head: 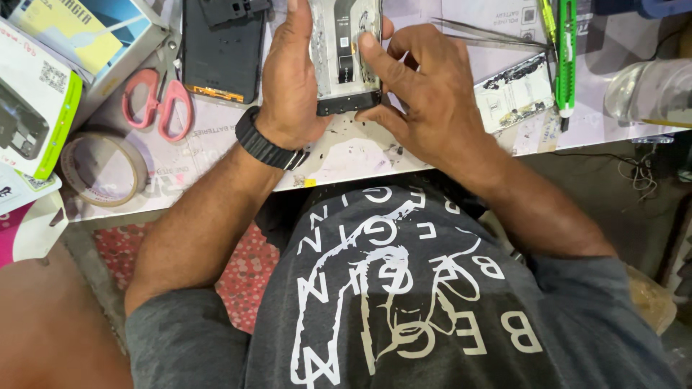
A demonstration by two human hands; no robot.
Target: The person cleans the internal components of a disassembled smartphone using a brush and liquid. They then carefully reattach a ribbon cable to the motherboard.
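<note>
Looking down from the head camera, two bare hands meet over a white worktable (346, 155). Between them is an opened phone (344, 57), its inner parts facing up, lying near the middle of the table's near edge. The left hand (288, 79), with a black watch band (265, 144) at the wrist, grasps the phone along its left side, fingers curled around the edge. The right hand (425, 97) grips the phone's right side; its forefinger presses down on the upper inside of the phone, and the thumb sits at the lower right corner.

Just left of the hands lies a dark phone back (220, 50). Pink-handled scissors (155, 101) lie further left, beside a roll of tape (103, 168) and some boxes (43, 79). To the right are tweezers (490, 32), a green utility knife (566, 57), a small white part (513, 92), and a clear jar (652, 90). The person's grey printed shirt (404, 302) fills the lower view.
</note>
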